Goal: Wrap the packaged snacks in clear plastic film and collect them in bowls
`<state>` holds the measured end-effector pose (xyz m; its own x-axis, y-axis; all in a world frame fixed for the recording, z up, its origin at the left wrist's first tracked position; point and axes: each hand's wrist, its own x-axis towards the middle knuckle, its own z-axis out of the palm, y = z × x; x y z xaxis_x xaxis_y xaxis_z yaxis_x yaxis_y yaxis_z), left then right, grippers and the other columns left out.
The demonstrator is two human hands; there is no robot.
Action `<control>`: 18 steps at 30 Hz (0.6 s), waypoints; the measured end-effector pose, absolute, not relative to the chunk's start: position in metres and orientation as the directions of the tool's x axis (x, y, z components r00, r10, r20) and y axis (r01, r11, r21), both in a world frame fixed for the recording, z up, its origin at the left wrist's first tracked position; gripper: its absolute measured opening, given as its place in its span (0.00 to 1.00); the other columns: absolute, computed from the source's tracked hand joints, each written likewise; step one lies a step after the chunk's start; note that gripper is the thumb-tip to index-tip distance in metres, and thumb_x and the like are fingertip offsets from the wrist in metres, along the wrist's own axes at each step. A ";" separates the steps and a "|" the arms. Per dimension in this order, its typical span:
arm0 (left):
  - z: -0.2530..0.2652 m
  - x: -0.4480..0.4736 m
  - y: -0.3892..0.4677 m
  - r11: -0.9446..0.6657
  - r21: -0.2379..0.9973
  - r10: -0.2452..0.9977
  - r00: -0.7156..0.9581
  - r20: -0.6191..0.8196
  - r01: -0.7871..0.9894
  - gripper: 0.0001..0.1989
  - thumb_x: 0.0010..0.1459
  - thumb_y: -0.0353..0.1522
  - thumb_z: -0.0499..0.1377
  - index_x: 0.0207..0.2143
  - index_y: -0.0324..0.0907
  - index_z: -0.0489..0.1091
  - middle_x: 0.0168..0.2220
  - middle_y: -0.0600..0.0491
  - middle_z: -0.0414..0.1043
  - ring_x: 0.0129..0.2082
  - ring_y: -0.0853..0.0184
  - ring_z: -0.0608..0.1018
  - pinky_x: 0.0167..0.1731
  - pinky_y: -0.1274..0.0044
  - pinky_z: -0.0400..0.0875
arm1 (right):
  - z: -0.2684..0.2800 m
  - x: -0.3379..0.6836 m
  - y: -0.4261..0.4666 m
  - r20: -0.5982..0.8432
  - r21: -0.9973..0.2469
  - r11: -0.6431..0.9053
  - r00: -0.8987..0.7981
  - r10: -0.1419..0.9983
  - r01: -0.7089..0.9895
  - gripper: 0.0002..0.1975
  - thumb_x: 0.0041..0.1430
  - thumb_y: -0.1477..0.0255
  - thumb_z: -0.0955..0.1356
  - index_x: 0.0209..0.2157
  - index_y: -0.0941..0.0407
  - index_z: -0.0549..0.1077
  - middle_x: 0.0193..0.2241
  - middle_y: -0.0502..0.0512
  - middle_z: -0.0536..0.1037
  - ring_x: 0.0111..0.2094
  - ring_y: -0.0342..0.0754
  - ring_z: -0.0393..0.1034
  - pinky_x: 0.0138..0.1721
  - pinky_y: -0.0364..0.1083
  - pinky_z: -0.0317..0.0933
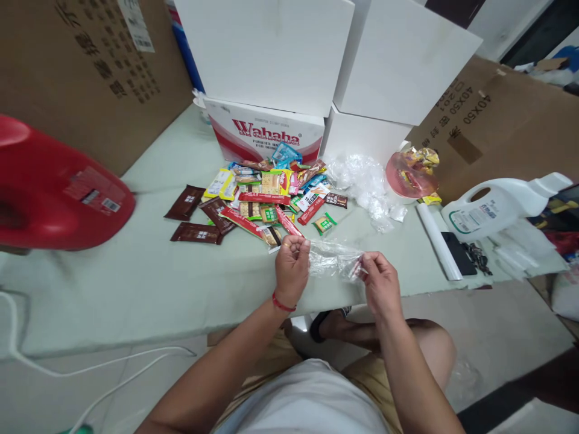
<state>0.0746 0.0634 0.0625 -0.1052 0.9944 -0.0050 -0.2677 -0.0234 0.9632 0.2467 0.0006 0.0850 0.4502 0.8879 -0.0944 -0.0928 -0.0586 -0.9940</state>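
Observation:
A clear plastic bag (332, 259) is stretched between my two hands, above the front edge of the table. My left hand (292, 268), with a red band at its wrist, pinches the bag's left end. At the other end my right hand (379, 278) is closed on the plastic, where a small reddish patch shows by the fingertips. Just beyond lies a pile of wrapped snacks (275, 181). Among them are dark brown packets (196, 232), a red stick packet (288, 222) close to my left hand, and a green cracker packet (325, 223).
A heap of crumpled clear plastic bags (362, 181) lies right of the snacks, beside a pink-lidded tub (411, 175). Farther right stand a white jug (491, 202) and a white roll (438, 241). White boxes (266, 54) wall the back. A red jug (58, 187) stands left.

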 end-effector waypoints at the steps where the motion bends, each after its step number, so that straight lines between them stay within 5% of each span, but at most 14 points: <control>1: 0.067 0.068 0.064 -0.002 0.967 0.998 -0.067 -0.016 -0.256 0.18 0.58 0.47 0.65 0.35 0.44 0.65 0.25 0.61 0.65 0.18 0.76 0.64 0.18 0.82 0.59 | 0.090 0.254 0.000 -0.135 -0.988 -0.089 0.433 0.891 -0.124 0.20 0.53 0.52 0.77 0.29 0.54 0.73 0.30 0.50 0.74 0.30 0.44 0.68 0.33 0.44 0.68; 6: 0.093 0.032 0.069 0.156 0.973 0.967 0.229 -0.115 -0.170 0.20 0.50 0.45 0.71 0.31 0.42 0.68 0.23 0.61 0.65 0.17 0.78 0.61 0.16 0.83 0.55 | 0.127 0.297 -0.007 -0.272 -0.962 -0.268 0.253 0.928 -0.052 0.22 0.49 0.52 0.79 0.29 0.55 0.74 0.27 0.50 0.76 0.25 0.42 0.68 0.25 0.41 0.64; 12: 0.111 0.003 0.086 0.501 0.860 0.719 0.600 -0.352 -0.097 0.23 0.41 0.42 0.77 0.32 0.42 0.70 0.20 0.63 0.60 0.13 0.81 0.54 0.13 0.83 0.45 | 0.148 0.326 0.006 -0.417 -0.908 -0.415 -0.034 0.908 0.049 0.24 0.47 0.51 0.79 0.27 0.56 0.72 0.20 0.47 0.72 0.15 0.37 0.56 0.17 0.40 0.51; 18: 0.079 0.020 0.086 0.456 0.880 0.873 0.256 -0.414 -0.134 0.25 0.40 0.42 0.75 0.30 0.43 0.64 0.19 0.66 0.58 0.14 0.79 0.57 0.13 0.84 0.49 | 0.095 0.318 0.024 -0.184 -0.960 -0.260 0.461 0.868 0.106 0.31 0.43 0.40 0.76 0.30 0.54 0.76 0.33 0.54 0.78 0.36 0.48 0.71 0.34 0.44 0.69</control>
